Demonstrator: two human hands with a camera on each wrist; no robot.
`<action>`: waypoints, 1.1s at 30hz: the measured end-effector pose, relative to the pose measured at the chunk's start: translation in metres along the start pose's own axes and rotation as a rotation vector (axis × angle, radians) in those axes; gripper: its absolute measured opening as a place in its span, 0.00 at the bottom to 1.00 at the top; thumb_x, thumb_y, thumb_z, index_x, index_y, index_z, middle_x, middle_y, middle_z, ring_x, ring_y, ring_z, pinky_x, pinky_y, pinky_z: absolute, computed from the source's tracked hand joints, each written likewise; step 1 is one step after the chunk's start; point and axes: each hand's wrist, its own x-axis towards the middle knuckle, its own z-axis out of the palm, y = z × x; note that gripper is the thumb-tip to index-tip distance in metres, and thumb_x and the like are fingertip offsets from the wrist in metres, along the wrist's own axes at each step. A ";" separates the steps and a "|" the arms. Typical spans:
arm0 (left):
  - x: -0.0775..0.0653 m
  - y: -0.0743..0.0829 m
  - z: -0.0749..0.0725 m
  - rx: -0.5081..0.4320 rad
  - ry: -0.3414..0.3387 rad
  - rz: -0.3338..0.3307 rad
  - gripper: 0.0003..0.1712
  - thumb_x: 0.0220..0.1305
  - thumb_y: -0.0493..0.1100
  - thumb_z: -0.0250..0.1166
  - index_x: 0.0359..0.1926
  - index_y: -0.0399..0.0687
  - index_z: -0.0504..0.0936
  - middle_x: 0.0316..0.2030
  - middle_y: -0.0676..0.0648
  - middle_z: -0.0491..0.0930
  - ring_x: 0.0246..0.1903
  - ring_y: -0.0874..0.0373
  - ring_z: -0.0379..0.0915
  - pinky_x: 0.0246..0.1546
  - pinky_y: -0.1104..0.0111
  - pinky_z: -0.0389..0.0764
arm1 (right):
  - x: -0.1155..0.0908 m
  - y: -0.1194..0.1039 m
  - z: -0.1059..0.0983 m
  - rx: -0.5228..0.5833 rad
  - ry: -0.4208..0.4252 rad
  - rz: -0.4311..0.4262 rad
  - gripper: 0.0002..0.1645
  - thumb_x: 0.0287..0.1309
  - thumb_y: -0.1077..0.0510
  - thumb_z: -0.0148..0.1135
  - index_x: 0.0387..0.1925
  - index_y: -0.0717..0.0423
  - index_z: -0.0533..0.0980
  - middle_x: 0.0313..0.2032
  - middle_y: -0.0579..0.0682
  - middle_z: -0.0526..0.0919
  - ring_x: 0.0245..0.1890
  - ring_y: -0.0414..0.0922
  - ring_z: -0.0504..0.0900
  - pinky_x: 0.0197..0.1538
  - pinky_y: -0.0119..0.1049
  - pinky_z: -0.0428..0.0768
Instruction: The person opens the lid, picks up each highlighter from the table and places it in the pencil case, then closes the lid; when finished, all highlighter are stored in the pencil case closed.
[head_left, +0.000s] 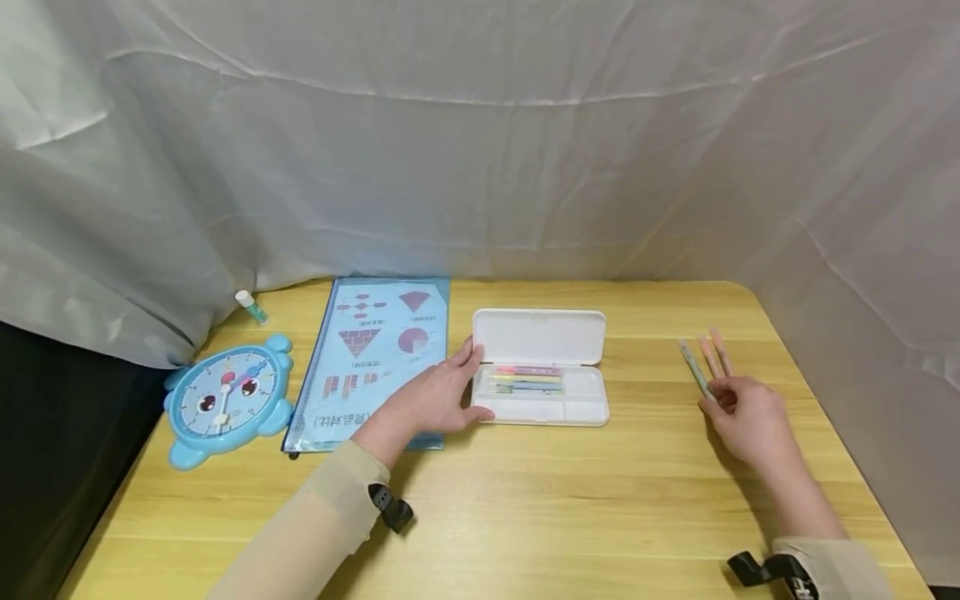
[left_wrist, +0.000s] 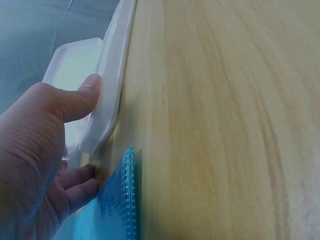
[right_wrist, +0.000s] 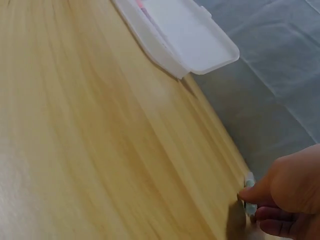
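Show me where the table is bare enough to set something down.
Free: the table between the case and the pens; a wider patch in front of the case, between the sleeves.

Crowded: where clock, glue stick and folder lie close together; between folder and case, where the left hand is; around the right hand.

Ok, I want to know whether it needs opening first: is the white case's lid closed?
No, the white case is open, its lid tipped back and the pens inside showing.
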 end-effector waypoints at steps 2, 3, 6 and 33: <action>0.000 0.000 0.000 0.002 -0.001 -0.002 0.64 0.68 0.68 0.69 0.84 0.38 0.44 0.83 0.36 0.38 0.74 0.39 0.62 0.69 0.56 0.72 | 0.000 0.000 0.002 -0.004 -0.006 0.000 0.15 0.60 0.68 0.74 0.46 0.75 0.84 0.33 0.60 0.86 0.32 0.57 0.86 0.33 0.43 0.81; 0.000 0.000 -0.001 0.001 -0.002 -0.002 0.64 0.68 0.68 0.69 0.84 0.38 0.44 0.83 0.36 0.38 0.74 0.39 0.62 0.69 0.56 0.72 | 0.000 0.000 0.002 -0.005 -0.009 -0.001 0.14 0.60 0.68 0.74 0.46 0.75 0.83 0.33 0.60 0.86 0.31 0.57 0.86 0.33 0.45 0.81; -0.001 0.001 -0.001 -0.003 -0.001 -0.004 0.63 0.68 0.67 0.69 0.84 0.37 0.45 0.83 0.35 0.38 0.74 0.39 0.62 0.69 0.56 0.72 | 0.001 -0.001 0.003 -0.008 -0.016 0.005 0.14 0.61 0.68 0.73 0.46 0.75 0.84 0.32 0.59 0.86 0.31 0.57 0.85 0.34 0.49 0.81; 0.000 0.000 0.001 0.016 -0.004 -0.013 0.64 0.68 0.69 0.68 0.85 0.40 0.44 0.83 0.37 0.39 0.74 0.40 0.62 0.69 0.56 0.71 | 0.014 -0.043 -0.010 0.126 0.111 -0.114 0.10 0.65 0.69 0.68 0.48 0.66 0.85 0.32 0.55 0.85 0.29 0.43 0.80 0.33 0.21 0.72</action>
